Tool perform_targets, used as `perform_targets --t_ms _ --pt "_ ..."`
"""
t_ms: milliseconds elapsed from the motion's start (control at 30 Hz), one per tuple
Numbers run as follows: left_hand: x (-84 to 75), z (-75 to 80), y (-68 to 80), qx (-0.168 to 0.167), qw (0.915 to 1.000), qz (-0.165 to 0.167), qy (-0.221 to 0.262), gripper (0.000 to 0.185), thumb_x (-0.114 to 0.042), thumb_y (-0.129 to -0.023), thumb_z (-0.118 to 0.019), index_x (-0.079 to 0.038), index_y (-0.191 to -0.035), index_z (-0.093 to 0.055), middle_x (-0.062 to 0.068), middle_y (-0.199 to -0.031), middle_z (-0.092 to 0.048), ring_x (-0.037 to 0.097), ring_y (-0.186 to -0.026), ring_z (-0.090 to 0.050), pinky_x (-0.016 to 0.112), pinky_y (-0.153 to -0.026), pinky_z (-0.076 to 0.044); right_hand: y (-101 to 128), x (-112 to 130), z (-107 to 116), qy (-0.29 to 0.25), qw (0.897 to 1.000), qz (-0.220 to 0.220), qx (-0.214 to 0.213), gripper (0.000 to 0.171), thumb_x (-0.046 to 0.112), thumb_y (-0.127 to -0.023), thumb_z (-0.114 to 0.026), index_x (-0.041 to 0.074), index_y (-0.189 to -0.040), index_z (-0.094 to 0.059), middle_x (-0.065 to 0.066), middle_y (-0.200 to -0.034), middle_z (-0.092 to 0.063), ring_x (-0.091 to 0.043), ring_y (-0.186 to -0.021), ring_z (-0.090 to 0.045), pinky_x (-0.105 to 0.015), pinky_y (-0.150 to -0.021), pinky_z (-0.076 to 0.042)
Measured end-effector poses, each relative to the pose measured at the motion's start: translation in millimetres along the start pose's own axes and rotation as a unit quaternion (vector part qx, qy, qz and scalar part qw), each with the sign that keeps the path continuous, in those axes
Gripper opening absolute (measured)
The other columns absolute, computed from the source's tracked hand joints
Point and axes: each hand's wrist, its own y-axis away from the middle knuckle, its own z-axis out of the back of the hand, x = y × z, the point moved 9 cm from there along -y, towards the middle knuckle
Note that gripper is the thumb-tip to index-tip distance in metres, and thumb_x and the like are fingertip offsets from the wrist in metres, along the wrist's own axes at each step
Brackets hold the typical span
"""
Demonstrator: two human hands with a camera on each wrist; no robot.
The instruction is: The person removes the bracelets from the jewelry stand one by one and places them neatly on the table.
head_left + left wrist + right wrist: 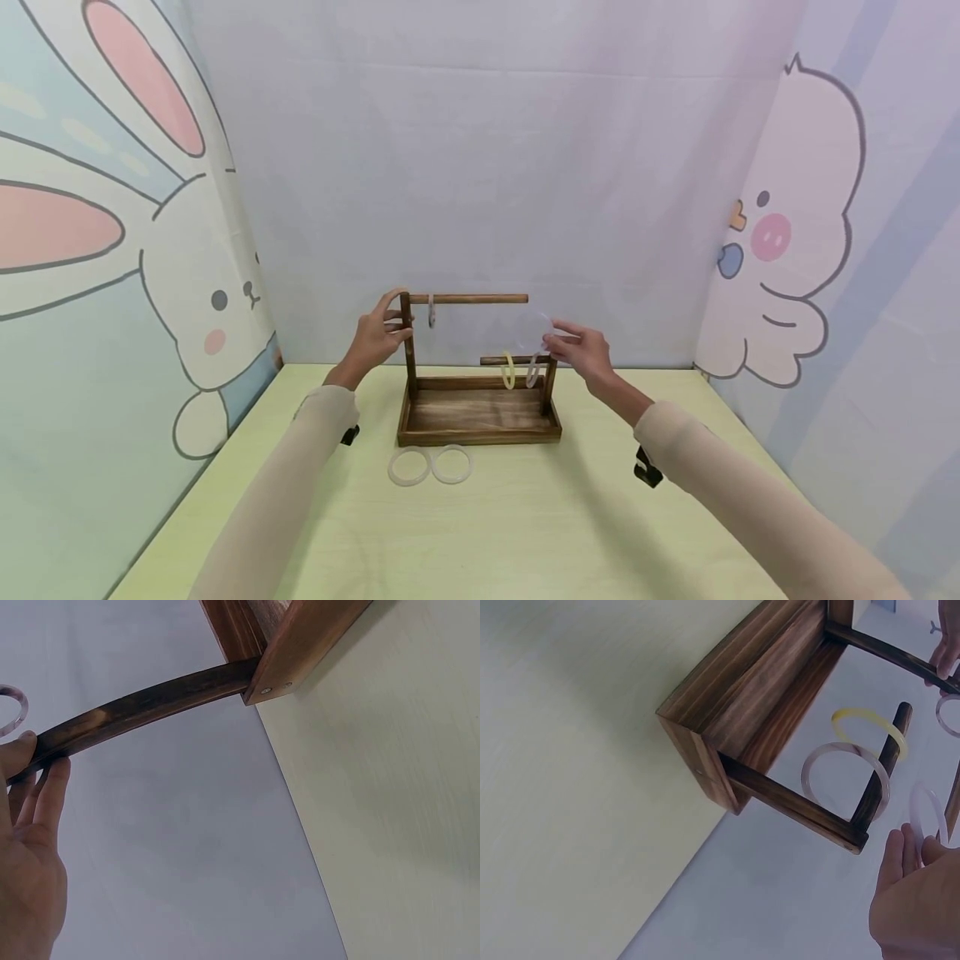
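Note:
A dark wooden bangle stand has a tall left post, a shorter right post and one bar on each. My left hand grips the tall post near its top, thumb on one side and fingers on the other. Between thumb and fingers my right hand pinches a clear whitish bangle, held above the short post and apart from the lower bar. A yellow bangle and a greyish marbled bangle hang on that bar. Another marbled bangle hangs near the left end of the upper bar.
Two whitish bangles, a left one and a right one, lie side by side on the pale table before the stand. A plain curtain rises behind, with cartoon-printed cloths on both sides.

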Motion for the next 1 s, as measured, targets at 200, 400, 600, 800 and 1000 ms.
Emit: perform_targets --t_ms 200,400,600,800,1000 --pt "2.2 0.7 0.5 0.000 1.0000 0.003 -0.007 0.083 0.006 -0.093 -0.073 -0.026 -0.159 -0.035 0.025 -0.128 -0.068 0.040 -0.111 -0.072 0.048 -0.091 -0.062 2.8 -2.2 -0.4 -0.005 1.000 0.005 0.019 0.048 0.012 -0.099 -0.072 0.005 -0.146 -0.059 -0.025 -0.123 -0.071 -0.024 -0.103 -0.076 -0.042 -0.095 -0.060" --pt "-0.2 0.4 0.0 -0.001 1.0000 0.001 -0.003 0.083 0.006 -0.093 -0.074 -0.026 -0.159 -0.035 0.026 -0.128 -0.068 0.041 -0.111 -0.072 0.048 -0.091 -0.062 9.0 -1.3 -3.9 -0.014 0.999 0.009 0.045 0.047 0.008 -0.100 -0.069 0.002 -0.146 -0.058 -0.027 -0.126 -0.068 -0.032 -0.111 -0.073 -0.047 -0.098 -0.057" --pt "0.6 -0.5 0.4 -0.001 1.0000 0.001 0.002 0.083 0.007 -0.093 -0.074 -0.026 -0.159 -0.035 0.026 -0.128 -0.068 0.041 -0.111 -0.072 0.049 -0.091 -0.062 17.6 -4.4 -11.2 -0.020 0.997 0.011 0.071 0.048 0.004 -0.101 -0.067 -0.001 -0.147 -0.055 -0.028 -0.126 -0.068 -0.032 -0.111 -0.073 -0.049 -0.099 -0.055" --pt "1.2 -1.3 0.9 0.001 1.0000 0.003 0.004 0.083 0.007 -0.093 -0.073 -0.025 -0.159 -0.035 0.026 -0.129 -0.067 0.041 -0.111 -0.071 0.049 -0.091 -0.062 26.9 -8.8 -19.1 -0.028 0.996 0.005 0.089 0.050 0.003 -0.101 -0.067 -0.002 -0.148 -0.054 -0.027 -0.125 -0.069 -0.031 -0.110 -0.073 -0.042 -0.095 -0.059" --pt "-2.1 -0.9 0.3 -0.002 1.0000 0.002 0.000 0.082 0.007 -0.093 -0.073 -0.025 -0.159 -0.035 0.026 -0.128 -0.068 0.041 -0.111 -0.072 0.048 -0.091 -0.062 36.0 -11.3 -24.4 -0.023 0.995 0.008 0.100 0.049 0.003 -0.101 -0.067 -0.002 -0.148 -0.054 -0.026 -0.125 -0.070 -0.031 -0.111 -0.073 -0.041 -0.095 -0.060"
